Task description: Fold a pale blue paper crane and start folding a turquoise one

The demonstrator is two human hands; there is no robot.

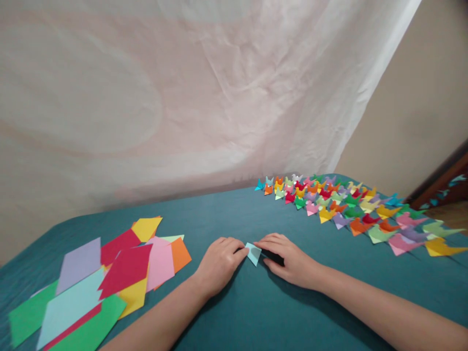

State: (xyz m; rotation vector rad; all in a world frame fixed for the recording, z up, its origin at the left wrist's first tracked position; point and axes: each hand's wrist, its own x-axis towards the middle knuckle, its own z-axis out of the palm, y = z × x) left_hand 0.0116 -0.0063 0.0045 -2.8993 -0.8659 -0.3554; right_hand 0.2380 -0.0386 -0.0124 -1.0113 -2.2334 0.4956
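Note:
A small light blue folded paper (pixel 253 254) lies on the teal table surface between my two hands, its lower end narrowing to a point. My left hand (pixel 222 263) pinches its left edge between thumb and fingers. On the other side, my right hand (pixel 288 257) has its index fingertip at the paper's upper right corner. The right thumb is spread away from that finger, leaving a dark gap between them. Whether the right fingertip presses on the paper or only rests beside it is hard to tell.
Coloured paper sheets lie loosely overlapped at left, among them a red sheet (pixel 126 270), a pale blue sheet (pixel 71 304) and a green sheet (pixel 91 326). Rows of small folded paper birds (pixel 341 221) stand at right. A pale cloth (pixel 204 97) hangs behind the table (pixel 219 209).

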